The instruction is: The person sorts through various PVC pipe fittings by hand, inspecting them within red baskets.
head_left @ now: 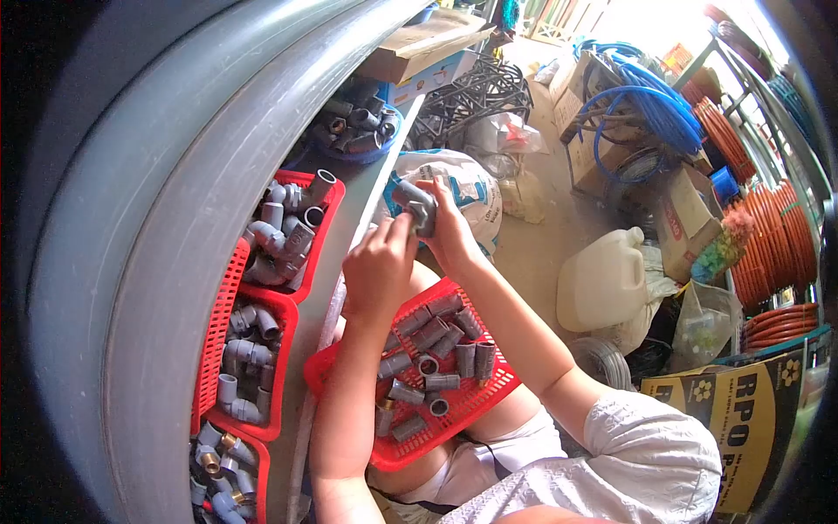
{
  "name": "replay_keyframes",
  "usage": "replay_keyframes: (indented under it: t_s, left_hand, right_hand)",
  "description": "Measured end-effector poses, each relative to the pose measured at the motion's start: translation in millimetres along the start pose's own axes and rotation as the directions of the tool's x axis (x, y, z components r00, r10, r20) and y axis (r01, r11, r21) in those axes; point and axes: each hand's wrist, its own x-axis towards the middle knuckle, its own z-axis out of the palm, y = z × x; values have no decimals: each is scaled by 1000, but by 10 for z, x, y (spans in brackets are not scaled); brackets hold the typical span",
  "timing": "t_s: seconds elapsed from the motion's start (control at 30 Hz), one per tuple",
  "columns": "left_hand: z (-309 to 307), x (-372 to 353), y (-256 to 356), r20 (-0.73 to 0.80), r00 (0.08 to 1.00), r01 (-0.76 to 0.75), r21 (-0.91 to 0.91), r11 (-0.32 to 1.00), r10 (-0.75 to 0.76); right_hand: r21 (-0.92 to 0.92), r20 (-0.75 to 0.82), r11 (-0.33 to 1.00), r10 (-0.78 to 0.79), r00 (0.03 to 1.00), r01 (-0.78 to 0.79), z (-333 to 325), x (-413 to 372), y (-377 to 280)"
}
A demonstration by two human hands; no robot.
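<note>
A grey pipe fitting [419, 205] is held up above the lap, in front of a white and blue sack [476, 196]. My right hand [447, 223] has its fingers wrapped round the fitting's far side. My left hand [381, 262] is closed, with its fingertips at the fitting's lower left side; what they pinch is too small to make out. Across my legs lies a red basket [502, 384] with several short grey couplings [429, 334] in it, some with brass ends. Both forearms pass over the basket's sides.
Red baskets [284, 384] of grey elbows and fittings stand on the shelf at left, beside large grey pipes [175, 175]. A blue basin [384, 148] of fittings sits beyond. A white jerrycan [602, 279], blue hose [655, 109] and orange coils [768, 236] are at right.
</note>
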Motion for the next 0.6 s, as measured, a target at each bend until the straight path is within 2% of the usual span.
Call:
replay_keyframes:
  t_s: [0.03, 0.07, 0.1, 0.17, 0.2, 0.33, 0.4, 0.6]
  left_hand:
    - [11, -17, 27, 28, 1000, 1, -15, 1000, 0]
    - [38, -31, 38, -27, 995, -99, -65, 993, 98]
    - [44, -31, 63, -4, 994, -110, -34, 993, 110]
    - [53, -39, 103, 46, 990, -135, 24, 991, 134]
    - [46, -20, 69, 19, 989, -150, 28, 988, 150]
    - [-38, 19, 39, -82, 995, -50, 15, 999, 51]
    - [-50, 9, 28, -105, 992, -69, 16, 997, 70]
    - [-85, 80, -149, -208, 978, 9, 73, 997, 6]
  right_hand:
    - [-3, 1, 999, 37, 999, -37, -5, -8, -24]
    - [-5, 1, 997, 73, 997, -73, -24, -29, -54]
    - [-6, -1, 994, 110, 994, -110, 7, -80, -108]
    - [34, 13, 995, 94, 995, -95, 90, -137, -135]
    - [51, 27, 996, 75, 997, -77, 107, -128, -126]
    - [11, 67, 999, 50, 997, -51, 122, -170, -98]
    - [26, 74, 998, 55, 996, -57, 157, -162, -80]
    - [-151, 102, 988, 9, 995, 6, 165, -166, -56]
